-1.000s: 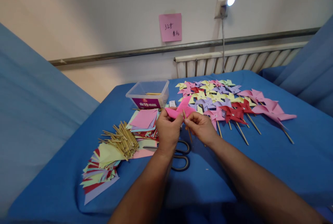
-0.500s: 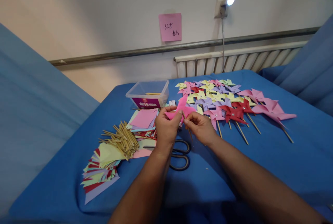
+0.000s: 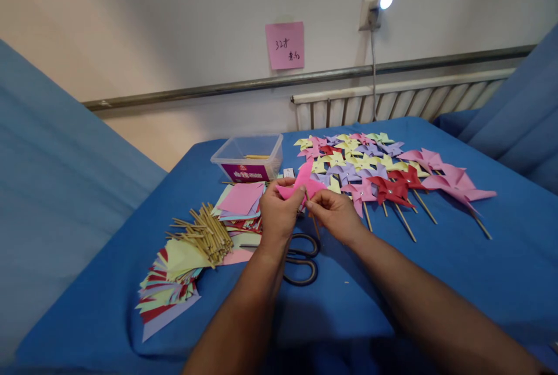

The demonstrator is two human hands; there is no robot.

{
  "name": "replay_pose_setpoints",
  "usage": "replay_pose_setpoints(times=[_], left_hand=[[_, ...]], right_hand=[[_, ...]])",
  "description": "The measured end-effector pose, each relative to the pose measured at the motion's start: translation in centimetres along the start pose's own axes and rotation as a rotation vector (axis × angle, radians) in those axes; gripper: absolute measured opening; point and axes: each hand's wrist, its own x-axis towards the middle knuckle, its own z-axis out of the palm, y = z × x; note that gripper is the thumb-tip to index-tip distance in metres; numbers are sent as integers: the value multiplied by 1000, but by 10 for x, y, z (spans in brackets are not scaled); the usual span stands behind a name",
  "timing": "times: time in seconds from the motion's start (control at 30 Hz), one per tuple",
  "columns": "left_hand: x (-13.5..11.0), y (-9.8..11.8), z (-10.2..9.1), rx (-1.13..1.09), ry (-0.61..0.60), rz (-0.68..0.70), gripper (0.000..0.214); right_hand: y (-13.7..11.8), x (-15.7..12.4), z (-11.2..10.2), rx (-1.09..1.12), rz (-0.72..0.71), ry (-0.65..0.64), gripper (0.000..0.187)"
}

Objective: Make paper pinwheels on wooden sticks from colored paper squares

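Blue table (image 3: 96, 305) took up the whole work area, stock at left, pinwheels (image 3: 364, 163) on sticks at far right. Those lay face up in loose rows with overlapping blades, probably to save room; bigger pink ones sat at the right end. Clear plastic tub (image 3: 244, 172) stood far left, a few sticks in it, likely parked there to keep the near side free. Left hand (image 3: 279, 212) gripped the work: thumb in front, fingers at the back and left, apparently steadying the folds. Right hand (image 3: 333, 215) was closed to a fingertip pinch, seemingly on the stick just below the paper; exact contact too small to tell. Paper fan (image 3: 168, 293) lay near left, square stack (image 3: 239, 197) farther back; spread edges presumably made single sheets easier to lift. Stick pile (image 3: 204, 238) sat between them, within left reach. Scissors (image 3: 305, 260) lay partly under the left wrist, handles to the near side. Pink paper pinwheel (image 3: 308, 176) was held above the table, between both hands. Held stick (image 3: 315, 225) hung below it, slanting down toward the right.
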Motion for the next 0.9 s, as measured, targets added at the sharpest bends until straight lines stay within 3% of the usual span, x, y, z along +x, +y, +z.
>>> replay_pose_setpoints(times=[0.2,0.33,0.47,0.57,0.63,0.77,0.9], left_hand=[[0,-1,0,-7,-87,-70,35],[2,-2,-1,-8,-69,-86,35],[6,-6,-2,-74,-49,-119,39],[7,-7,-3,-149,-76,-178,43],[6,-7,-2,-158,-110,-195,43],[4,-7,0,-118,-151,-186,43],[3,-10,0,-108,-182,-174,41]], right_hand=[[1,-1,0,-93,8,-10,28],[-4,-4,-4,-171,-4,-18,30],[-11,-3,-15,-200,-139,209,27],[-12,4,-24,-148,-161,378,20],[-10,9,-26,-36,-128,330,27],[-4,10,-22,216,19,68,33],[-2,7,-16,230,90,70,31]])
